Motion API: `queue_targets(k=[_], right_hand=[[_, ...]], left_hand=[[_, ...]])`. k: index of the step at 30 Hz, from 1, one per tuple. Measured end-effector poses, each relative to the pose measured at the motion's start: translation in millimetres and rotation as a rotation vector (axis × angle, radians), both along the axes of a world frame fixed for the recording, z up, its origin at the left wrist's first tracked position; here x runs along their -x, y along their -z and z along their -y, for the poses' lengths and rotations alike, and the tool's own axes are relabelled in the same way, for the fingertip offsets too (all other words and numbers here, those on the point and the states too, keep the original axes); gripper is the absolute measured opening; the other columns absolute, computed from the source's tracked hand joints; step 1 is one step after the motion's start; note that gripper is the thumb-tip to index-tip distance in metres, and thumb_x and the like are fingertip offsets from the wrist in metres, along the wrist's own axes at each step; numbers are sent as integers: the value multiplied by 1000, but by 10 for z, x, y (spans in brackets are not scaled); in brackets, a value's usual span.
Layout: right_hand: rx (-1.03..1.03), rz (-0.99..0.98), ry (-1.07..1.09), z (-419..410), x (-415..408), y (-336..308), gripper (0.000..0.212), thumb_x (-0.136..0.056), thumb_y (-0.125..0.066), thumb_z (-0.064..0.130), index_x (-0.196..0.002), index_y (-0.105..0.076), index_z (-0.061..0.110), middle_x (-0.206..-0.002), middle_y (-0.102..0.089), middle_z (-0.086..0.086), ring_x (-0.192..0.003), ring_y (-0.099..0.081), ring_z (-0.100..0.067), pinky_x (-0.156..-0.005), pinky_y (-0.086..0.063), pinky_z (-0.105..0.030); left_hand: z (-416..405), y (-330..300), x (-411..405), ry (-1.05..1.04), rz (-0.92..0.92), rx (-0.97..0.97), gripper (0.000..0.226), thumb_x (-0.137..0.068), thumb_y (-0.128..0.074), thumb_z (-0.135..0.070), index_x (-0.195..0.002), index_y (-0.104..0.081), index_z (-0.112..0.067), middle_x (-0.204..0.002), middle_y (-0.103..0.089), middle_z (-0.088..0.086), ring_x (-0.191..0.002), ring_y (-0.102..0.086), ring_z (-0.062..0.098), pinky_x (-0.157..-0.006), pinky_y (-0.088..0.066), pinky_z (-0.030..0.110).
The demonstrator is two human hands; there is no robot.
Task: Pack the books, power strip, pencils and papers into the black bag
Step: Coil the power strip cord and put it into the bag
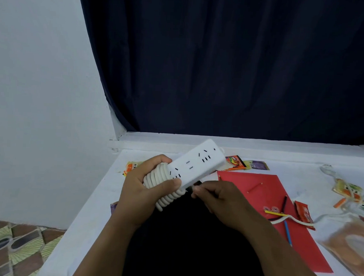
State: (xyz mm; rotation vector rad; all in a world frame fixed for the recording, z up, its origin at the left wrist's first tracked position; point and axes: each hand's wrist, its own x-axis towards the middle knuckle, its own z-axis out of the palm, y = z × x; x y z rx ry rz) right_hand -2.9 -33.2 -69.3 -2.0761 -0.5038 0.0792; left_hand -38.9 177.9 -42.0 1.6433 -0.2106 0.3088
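At left, floor: patterned tiles (14,245) beside the white table (87,217); nothing of the task lies there.
Left hand: the left hand (142,190) grips the strip's near end, fingers curled round the coiled cord, thumb pressed flat on the socket face.
Strip: the power strip (194,163) is held in the air above the bag, tilted, far end up and to the right; its cord (161,182) is wound round the near end in tight loops.
Bag: the black bag (183,241) lies on the table under both forearms; whether its mouth is open, and what is inside, cannot be told.
Right hand: the right hand (214,196) sits just under the strip, fingertips bunched together, seemingly pinching a small dark part, likely the plug; the view is too unclear to be sure.
Papers: a red sheet (257,206) lies flat on the table, right of the bag, not packed.
Pencils: a blue pencil (288,233) and a dark pencil (284,203) rest on the red sheet, with a yellow stick (275,213) near them; none packed.
Clutter: small wrappers (236,161) lie behind the sheet, a blurred plastic pouch (346,244) at far right.
Books: none can be made out.
Progress: judged early; the strip looks bundled and ready to go in, while papers and pencils remain out.
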Motion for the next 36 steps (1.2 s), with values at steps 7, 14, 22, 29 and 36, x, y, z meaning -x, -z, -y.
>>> queue_targets(k=[7,14,22,29,36], right_hand=[[37,112,79,246,-57,34,15,-97,-62,27,-101,-63,41,-69,-61,6,-60,-52,-8,-57,-40,-24],[104,348,11,199,67,-290,19,-91,-68,13,-103,-75,26,-92,-68,16,-91,-60,-6,-73,-45,-18],[268,408,-121,108,144,-522,22,-93,-56,17,-105,-72,27,-91,-58,12,-96,-50,-8,-82,-42,-26],[115,573,-42,-38,107,-523,25,-85,-60,6,-89,-78,24,-82,-55,11,-86,-53,-9,-70,-46,-28],[-25,646,-2,-174,82,-501,19,-81,-66,5,-89,-79,17,-84,-65,8,-86,-59,-11,-69,-51,-28]], left_hand=[[-37,59,-92,-196,-62,-7,52,-58,-84,-47,-105,-69,-28,-97,-71,-4,-86,-70,22,-75,-62,44],[-43,159,-182,-274,-95,-158,66,-59,-82,-66,-115,-59,-42,-109,-72,-3,-95,-69,31,-73,-63,46],[-40,21,-110,-217,-77,-372,57,-63,-86,-57,-111,-57,-46,-106,-62,-27,-101,-59,9,-68,-52,18],[-48,36,-92,-25,29,-567,75,-49,-86,-67,-115,-58,-45,-113,-61,-21,-108,-54,5,-89,-48,29],[60,43,-82,-89,82,-550,61,-59,-91,-56,-107,-65,-28,-99,-68,-11,-92,-61,12,-78,-54,40]])
